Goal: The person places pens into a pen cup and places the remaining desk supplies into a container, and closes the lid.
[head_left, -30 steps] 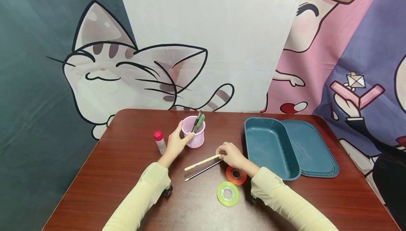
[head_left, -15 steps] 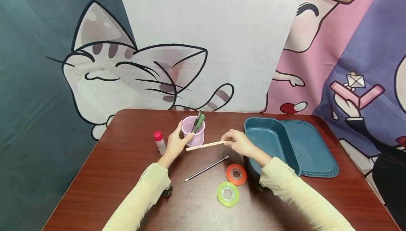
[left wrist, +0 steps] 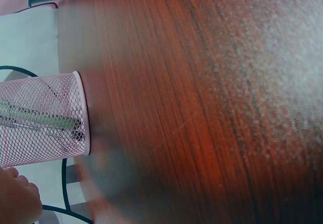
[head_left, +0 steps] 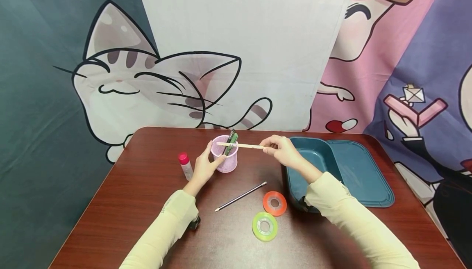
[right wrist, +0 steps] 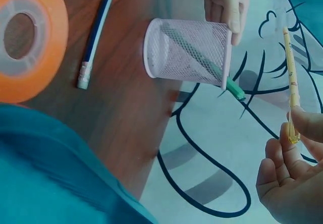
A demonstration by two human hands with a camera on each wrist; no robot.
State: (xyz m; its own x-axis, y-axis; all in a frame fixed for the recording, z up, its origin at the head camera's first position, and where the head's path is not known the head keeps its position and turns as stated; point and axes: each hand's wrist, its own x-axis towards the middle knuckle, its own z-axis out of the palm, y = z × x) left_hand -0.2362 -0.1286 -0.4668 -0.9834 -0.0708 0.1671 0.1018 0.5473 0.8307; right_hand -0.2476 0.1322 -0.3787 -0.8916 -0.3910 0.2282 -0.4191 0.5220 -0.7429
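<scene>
In the head view, my left hand point(head_left: 204, 165) holds the pink mesh pen cup point(head_left: 226, 165) by its side, thumb at the front. The cup stands upright on the table with a green pen point(head_left: 234, 137) and a darker pen leaning in it. My right hand point(head_left: 282, 152) pinches a slim yellow patterned pen point(right wrist: 291, 77) by one end. That pen point(head_left: 248, 146) is held nearly level, its far end over the cup's mouth in the head view. The right wrist view shows its tip apart from the cup point(right wrist: 189, 52). A dark striped pencil point(head_left: 240, 197) lies on the table.
An orange tape roll point(head_left: 274, 194) and a yellow-green one point(head_left: 256, 226) lie in front of the pencil. A glue stick point(head_left: 186, 167) with a red cap stands left of my left hand. At right is a teal box point(head_left: 295, 181) beside its lid point(head_left: 365, 170).
My right hand has lifted the yellow pen from beside the pencil and carried it up and away to the cup. The left hand and the cup have stayed in place.
</scene>
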